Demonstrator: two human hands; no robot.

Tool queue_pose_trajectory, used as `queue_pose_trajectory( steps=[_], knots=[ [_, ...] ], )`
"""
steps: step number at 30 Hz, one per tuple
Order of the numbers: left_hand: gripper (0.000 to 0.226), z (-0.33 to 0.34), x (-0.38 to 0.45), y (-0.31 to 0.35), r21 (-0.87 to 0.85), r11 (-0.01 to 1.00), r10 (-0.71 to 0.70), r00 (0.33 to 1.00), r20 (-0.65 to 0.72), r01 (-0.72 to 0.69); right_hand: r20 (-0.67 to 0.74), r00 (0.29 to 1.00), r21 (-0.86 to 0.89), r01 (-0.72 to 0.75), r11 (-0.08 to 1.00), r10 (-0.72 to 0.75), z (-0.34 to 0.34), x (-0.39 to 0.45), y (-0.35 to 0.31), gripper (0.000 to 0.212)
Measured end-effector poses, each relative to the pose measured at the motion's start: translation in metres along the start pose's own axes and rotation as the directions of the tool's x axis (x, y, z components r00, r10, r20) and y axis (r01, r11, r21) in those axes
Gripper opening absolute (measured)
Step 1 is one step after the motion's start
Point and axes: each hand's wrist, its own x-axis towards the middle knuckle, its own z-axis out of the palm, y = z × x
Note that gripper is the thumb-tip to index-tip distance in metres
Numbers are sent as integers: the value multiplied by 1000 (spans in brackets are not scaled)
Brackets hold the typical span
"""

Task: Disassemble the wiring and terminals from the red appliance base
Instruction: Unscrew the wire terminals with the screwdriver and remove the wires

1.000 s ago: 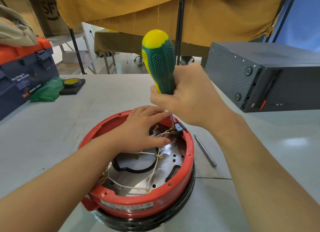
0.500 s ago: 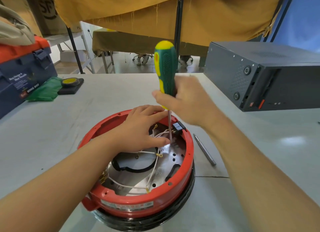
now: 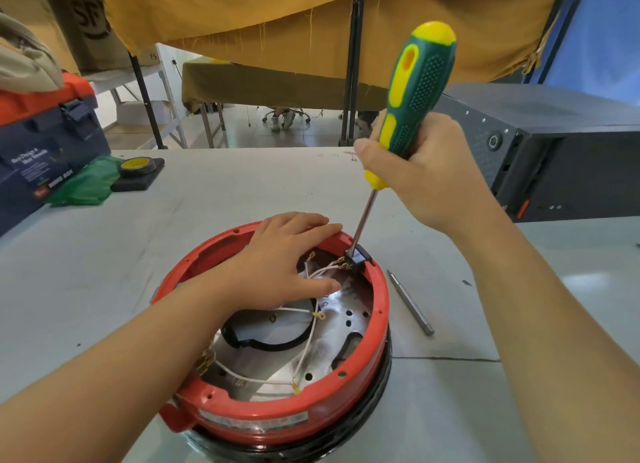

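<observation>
Right hand (image 3: 426, 178) grips screwdriver (image 3: 412, 102); left hand (image 3: 287, 262) flat on red base (image 3: 346, 403).

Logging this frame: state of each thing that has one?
screwdriver: gripped, tip at terminal block
right hand: grips screwdriver
left hand: open, flat on red base
red base: opened, wires exposed
terminal block: mounted, wires attached
white wires: partly loose
metal rod: lying on table

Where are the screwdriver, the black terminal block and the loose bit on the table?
screwdriver (image 3: 417, 92), head view, on the green handle.
terminal block (image 3: 360, 259), head view, on its black top at the red rim.
loose bit (image 3: 410, 302), head view, mid-shaft.
</observation>
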Motion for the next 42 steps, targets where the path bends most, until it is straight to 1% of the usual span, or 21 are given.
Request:
queue_pose_trajectory(
  steps=[5,10,14,17,20,22,26,28,31,33,35,38,42],
  knots=[
    [73,-1,0,0,-7,1000,5,1000,1,-5,24,1000,-6,10,1000,-10,-11,-8,4,33],
    [73,0,0,-1,-3,1000,7,1000,2,-7,62,998,-70,-12,997,17,-23,-22,4,28],
    [73,0,0,-1,-11,1000,2,1000,1,-2,124,990,9,-72,997,70,-32,-35,4,23],
    [73,1,0,-1,-12,1000,-1,1000,4,1,106,993,27,-61,998,58,-31,-46,5,20],
    [73,1,0,0,-14,1000,-2,1000,1,2,30,1000,-25,7,1000,-6,-26,-53,5,26],
    [73,1,0,0,-13,1000,0,1000,-3,0,20,999,-58,34,998,-32,-23,-55,4,29],
    [74,1,0,-1,-10,1000,0,1000,-3,0,55,998,-116,3,993,3,-21,-52,3,35],
    [74,2,0,-1,-10,1000,0,1000,-1,0,62,998,-125,-16,992,24,-21,-50,4,34],
    [74,2,0,0,-14,1000,5,1000,-6,-6,86,996,-91,-6,996,14,-20,-49,3,25],
    [74,1,0,0,-10,1000,8,1000,-6,-8,92,996,-37,-1,999,5,-20,-48,3,20],
    [74,0,0,0,-11,1000,9,1000,-4,-9,51,999,33,-19,999,17,-23,-45,5,22],
    [73,0,-1,0,-18,1000,7,1000,1,-7,-28,999,88,-41,995,44,-26,-42,9,26],
    [73,0,-1,1,-17,1000,9,1000,-1,-9,-47,998,124,-46,991,52,-22,-43,11,29]
  ],
)
